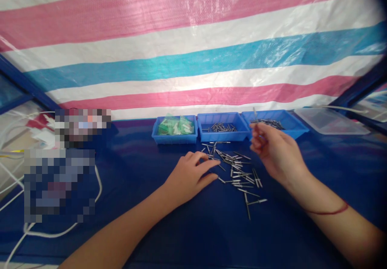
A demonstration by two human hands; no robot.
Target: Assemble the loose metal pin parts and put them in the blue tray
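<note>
A loose pile of silver blind rivets [237, 166] with long thin pins lies on the dark blue table. At the pile's left edge is my left hand [189, 174], its thumb and forefinger apart and nothing between them. My right hand [276, 152] is raised in front of the right blue bin [294, 130], fingers pinched. A blurred rivet [254, 111] sticks up from its fingertips. More rivets lie in that bin, partly hidden by the hand. The middle blue bin [223, 135] also has rivets inside.
The left blue bin [176, 139] contains green-and-clear packets [177, 126]. A clear plastic lid [332, 121] lies at the back right. White cables [99, 182] and pixelated items stand at the left. A striped plastic sheet [193, 63] hangs behind the table.
</note>
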